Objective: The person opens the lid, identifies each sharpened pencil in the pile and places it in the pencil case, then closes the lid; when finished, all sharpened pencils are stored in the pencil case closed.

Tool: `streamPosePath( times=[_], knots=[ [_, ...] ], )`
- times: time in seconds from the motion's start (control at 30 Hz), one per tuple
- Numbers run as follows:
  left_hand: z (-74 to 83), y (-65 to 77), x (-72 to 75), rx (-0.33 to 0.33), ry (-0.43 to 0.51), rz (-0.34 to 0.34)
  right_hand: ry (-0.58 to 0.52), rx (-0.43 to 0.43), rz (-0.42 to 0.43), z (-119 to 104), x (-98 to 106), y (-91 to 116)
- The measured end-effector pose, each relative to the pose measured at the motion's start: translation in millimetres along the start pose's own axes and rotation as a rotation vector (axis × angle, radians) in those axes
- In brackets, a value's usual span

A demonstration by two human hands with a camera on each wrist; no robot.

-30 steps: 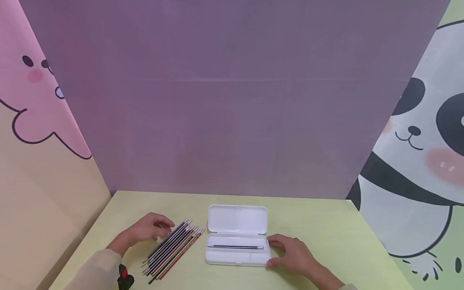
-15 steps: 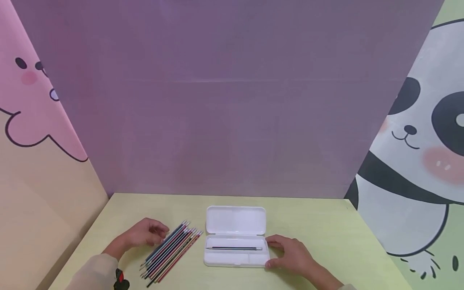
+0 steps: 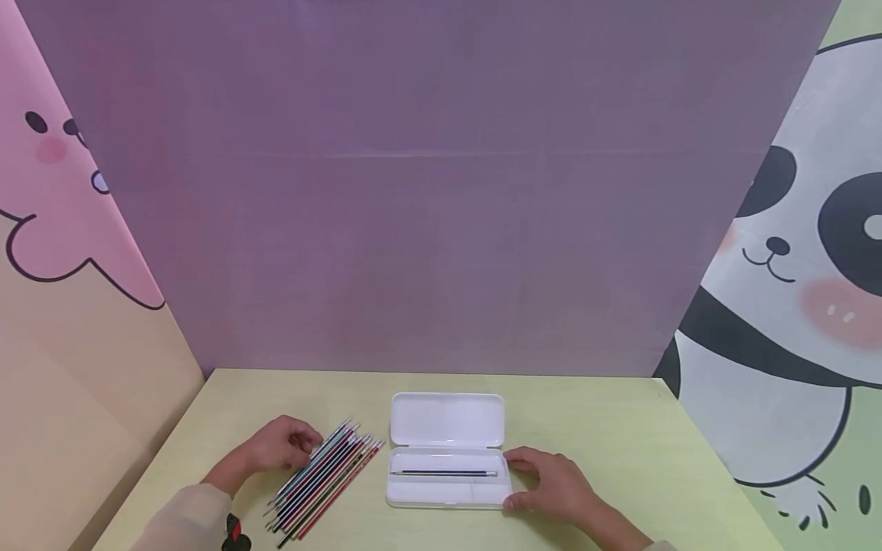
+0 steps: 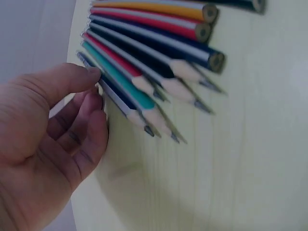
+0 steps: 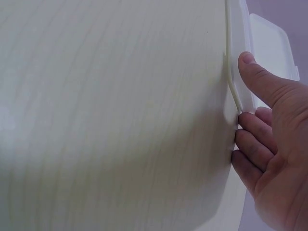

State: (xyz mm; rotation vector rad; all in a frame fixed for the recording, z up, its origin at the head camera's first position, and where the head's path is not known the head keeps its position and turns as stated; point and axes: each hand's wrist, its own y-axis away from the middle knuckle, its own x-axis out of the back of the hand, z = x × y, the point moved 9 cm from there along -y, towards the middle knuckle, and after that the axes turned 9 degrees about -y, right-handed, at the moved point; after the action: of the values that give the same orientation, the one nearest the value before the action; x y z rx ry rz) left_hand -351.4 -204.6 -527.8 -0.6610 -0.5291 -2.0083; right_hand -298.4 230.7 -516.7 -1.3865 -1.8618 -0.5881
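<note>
Dark blue, the nearest pencil (image 4: pixel 117 98) slants away rightward, just right of the left hand (image 3: pixel 279 445) that pinches it. Well apart, the right hand (image 3: pixel 554 486) holds the case (image 3: pixel 427 491).

The pale wood-grained table (image 3: pixel 586 413) bears a slanting bunch of pencils (image 3: pixel 324 482) and a white case (image 3: pixel 427 491) (lid open).

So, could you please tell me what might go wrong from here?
1. The left hand pinches the outermost pencil, close beside other pencils, so lifting it might roll them.
2. The right hand touches the end of the open case; a push could slide it.
3. The single pencil inside might shift if the case is jolted.
</note>
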Motion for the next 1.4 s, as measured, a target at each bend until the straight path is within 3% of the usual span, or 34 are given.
streamPosePath(
  times=[0.27, 0.57, 0.87, 1.0, 1.17, 1.4],
  knots=[
    [5.1, 0.7, 0.2, 0.038, -0.121, 0.06, -0.001, 0.004, -0.004, -2, -2, 0],
    [5.3, 1.7, 5.3, 0.157, -0.281, 0.171, 0.002, 0.003, -0.01, -2, -4, -1],
    [19.9, 2.5, 17.8, 0.115, -0.304, 0.222, 0.007, 0.011, -0.004, -3, -4, -2],
    [32.6, -3.2, 18.8, 0.045, -0.279, 0.195, 0.004, 0.01, -0.007, -3, -3, -4],
    [55.8, -18.0, 13.6, -0.057, -0.251, 0.153, 0.011, 0.015, -0.012, -3, -3, -5],
    [91.9, -48.6, -11.1, -0.074, -0.237, 0.102, 0.035, 0.01, -0.02, -3, 0, -4]
  ],
)
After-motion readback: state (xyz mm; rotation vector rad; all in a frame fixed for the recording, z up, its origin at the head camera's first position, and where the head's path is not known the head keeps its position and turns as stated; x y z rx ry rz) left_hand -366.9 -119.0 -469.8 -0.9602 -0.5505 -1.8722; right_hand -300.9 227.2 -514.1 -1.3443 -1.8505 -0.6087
